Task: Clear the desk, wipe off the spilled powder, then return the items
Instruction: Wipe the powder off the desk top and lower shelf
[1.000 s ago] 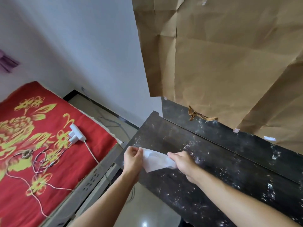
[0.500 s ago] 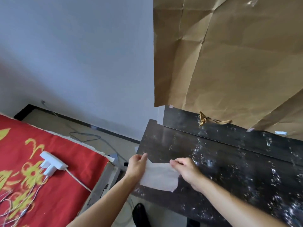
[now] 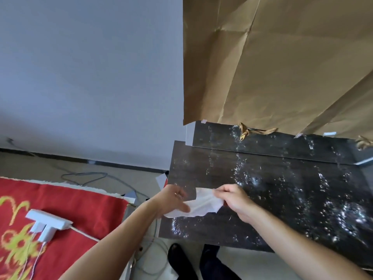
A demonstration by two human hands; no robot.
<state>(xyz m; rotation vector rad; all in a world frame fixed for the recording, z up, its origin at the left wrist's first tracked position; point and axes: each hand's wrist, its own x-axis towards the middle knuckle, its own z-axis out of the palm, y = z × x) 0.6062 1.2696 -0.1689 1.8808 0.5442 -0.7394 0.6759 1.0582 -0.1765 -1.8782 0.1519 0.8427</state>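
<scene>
Powdery desk [image 3: 282, 199], tissue [image 3: 201, 205] between fingers [image 3: 217, 191]

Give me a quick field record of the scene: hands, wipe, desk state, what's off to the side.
left hand: gripping the wipe's left end
right hand: pinching the wipe's right end
wipe: white, spread between both hands above the desk's near-left corner
desk: dark top, white powder scattered across it, no items on it
power strip: white, on the red blanket to the left
</scene>
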